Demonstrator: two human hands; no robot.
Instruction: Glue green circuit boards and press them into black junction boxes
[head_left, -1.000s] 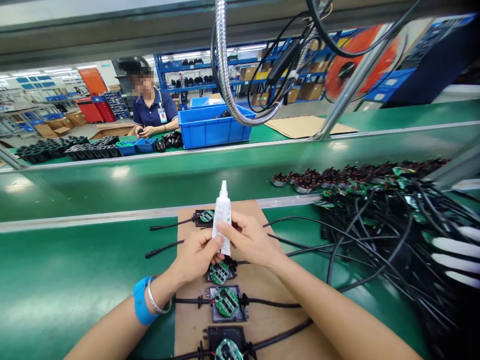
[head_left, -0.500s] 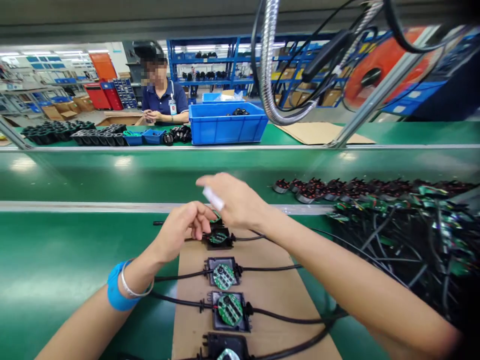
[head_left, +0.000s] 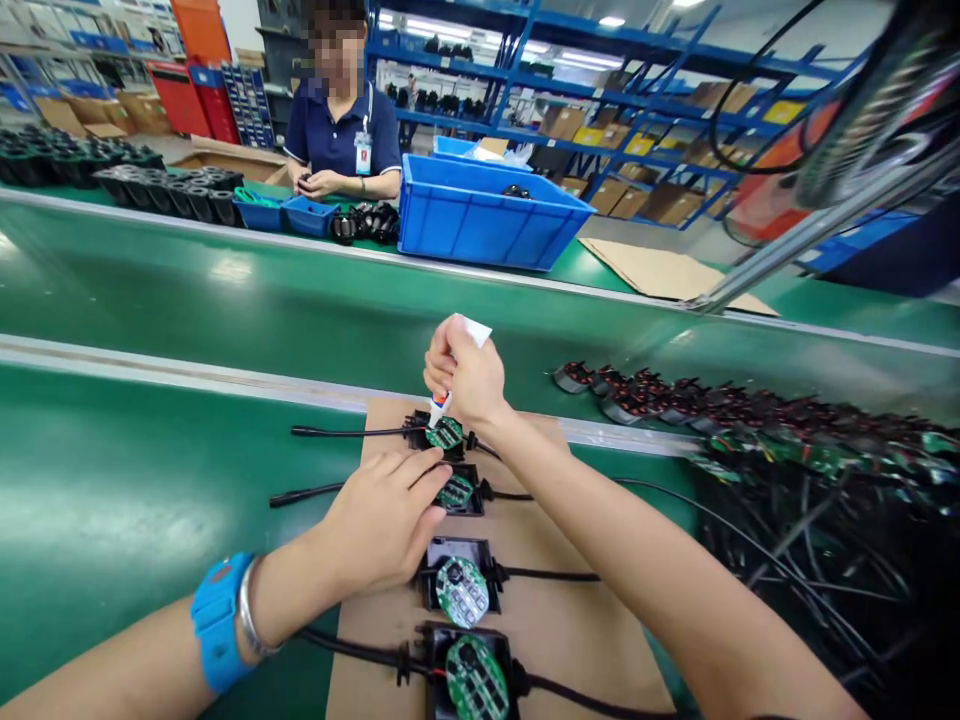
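Observation:
My right hand (head_left: 469,375) is wrapped round a white squeeze tube (head_left: 439,410); its flat end sticks out above the fist, and its nozzle points down at the farthest round green circuit board (head_left: 445,433). That board sits at a black housing with a cable on each side. Stretched out flat, my left hand (head_left: 386,515) has its fingertips over the edge of the second board (head_left: 455,490). Nearer to me, a third board (head_left: 462,592) and a fourth board (head_left: 477,680) rest on black housings. All lie in a row on a cardboard sheet (head_left: 555,620).
Tangled cables with circuit boards (head_left: 810,540) pile up at the right. Behind them are black-and-copper ring-shaped parts (head_left: 675,400). Across the bench, a person in a navy shirt (head_left: 341,130) works beside a large blue bin (head_left: 487,220). A metal post (head_left: 780,255) rises at the right.
My right hand has turned, bringing the tube's nozzle down to the farthest board. My left hand has moved down and flattened, its fingers uncurling over the second board. The view has tilted.

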